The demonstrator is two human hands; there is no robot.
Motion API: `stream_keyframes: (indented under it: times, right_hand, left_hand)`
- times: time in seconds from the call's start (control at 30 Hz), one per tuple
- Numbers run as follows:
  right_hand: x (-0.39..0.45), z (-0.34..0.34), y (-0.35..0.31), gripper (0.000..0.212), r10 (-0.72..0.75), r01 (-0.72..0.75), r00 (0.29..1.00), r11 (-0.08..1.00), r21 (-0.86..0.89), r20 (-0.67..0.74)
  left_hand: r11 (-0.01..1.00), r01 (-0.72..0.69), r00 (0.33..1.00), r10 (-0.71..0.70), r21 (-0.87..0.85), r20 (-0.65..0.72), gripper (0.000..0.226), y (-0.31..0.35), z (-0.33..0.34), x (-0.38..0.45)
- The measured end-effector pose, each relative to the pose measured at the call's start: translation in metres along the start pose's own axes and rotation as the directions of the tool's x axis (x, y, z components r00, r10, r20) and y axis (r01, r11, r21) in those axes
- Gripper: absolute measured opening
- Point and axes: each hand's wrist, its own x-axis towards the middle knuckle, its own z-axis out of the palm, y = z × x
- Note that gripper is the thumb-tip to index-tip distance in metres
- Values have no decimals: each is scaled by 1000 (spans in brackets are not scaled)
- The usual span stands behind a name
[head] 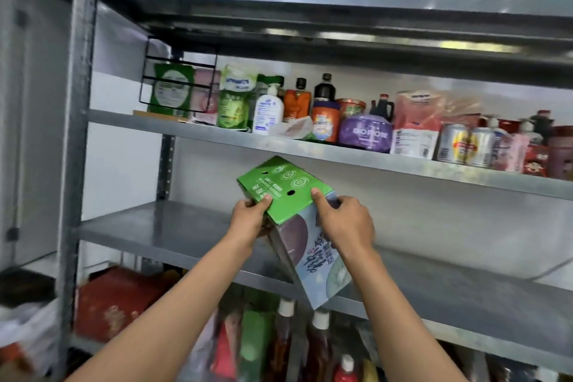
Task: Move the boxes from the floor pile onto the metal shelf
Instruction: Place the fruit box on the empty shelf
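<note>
Clamping a box [293, 220] between them, both hands formed the grip: the left hand [250, 218] closed on its left edge with the thumb on the green top, and the right hand [347, 222] closed on its right side, thumb pressed onto the same green flap. The box was tilted, its green top leaning back toward the wall and its lower corner hanging just past the front edge of a bare middle tier of the metal shelf [173, 231]; whether it touched the tier could not be told. On the tier above stood pouches, a white pump bottle [268, 111], dark sauce bottles, a purple tub [365, 133] and cans [465, 146]. Below, a red box [114, 304] and capped bottles were stored.
</note>
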Motion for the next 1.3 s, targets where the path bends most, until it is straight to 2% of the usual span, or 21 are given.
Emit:
stream_keyframes:
  times: [0.07, 0.17, 0.3, 0.4, 0.5, 0.6, 0.7, 0.77, 0.83, 0.9, 0.97, 1.07, 1.17, 1.3]
  right_hand:
    - [5, 14, -14, 77, 21, -23, 999, 998, 63, 33]
    - [10, 33, -30, 73, 39, -46, 998, 988, 147, 53]
    - [16, 64, -48, 67, 46, -65, 996, 967, 245, 83]
    - [14, 89, -60, 62, 37, -91, 988, 927, 364, 152]
    - [11, 116, -68, 63, 71, -202, 962, 836, 510, 265]
    - [10, 135, -70, 49, 75, -215, 964, 783, 584, 253]
    - [12, 143, -73, 33, 71, -233, 959, 746, 624, 273]
    - [12, 143, -76, 32, 66, -244, 954, 736, 631, 292]
    - [12, 140, -80, 39, 75, -254, 952, 734, 630, 296]
    - [11, 135, -85, 48, 86, -274, 946, 730, 626, 313]
    - [9, 131, -87, 54, 93, -274, 949, 714, 644, 301]
    - [3, 133, -87, 55, 111, -248, 963, 712, 657, 244]
    - [-6, 140, -88, 60, 96, -176, 983, 734, 656, 156]
    - [-12, 144, -88, 62, 80, -137, 990, 730, 670, 116]
  left_hand:
    - [999, -33, 999, 33, 3, -16, 10, 9, -8, 10]
    - [997, -80, 996, 80, 8, -30, 14, 18, -22, 22]
    - [990, -137, 988, 139, 28, -63, 8, 25, -48, 38]
    - [976, -177, 979, 188, 123, -78, 18, 29, -70, 50]
    - [959, -177, 971, 207, 223, -121, 32, 40, -89, 59]
    - [963, -160, 980, 182, 219, -82, 44, 49, -101, 65]
    - [907, -218, 966, 254, 359, -56, 47, 52, -104, 61]
    - [871, -271, 953, 303, 409, -12, 50, 53, -106, 61]
    - [832, -309, 944, 327, 460, 42, 41, 55, -104, 63]
    - [824, -300, 946, 323, 481, 37, 28, 56, -102, 68]
    - [833, -292, 944, 329, 470, 4, 21, 57, -101, 71]
    - [886, -288, 948, 317, 363, -21, 17, 52, -108, 70]
    - [929, -275, 953, 297, 247, -56, 20, 43, -116, 68]
    - [959, -258, 959, 269, 117, -90, 26, 36, -120, 65]
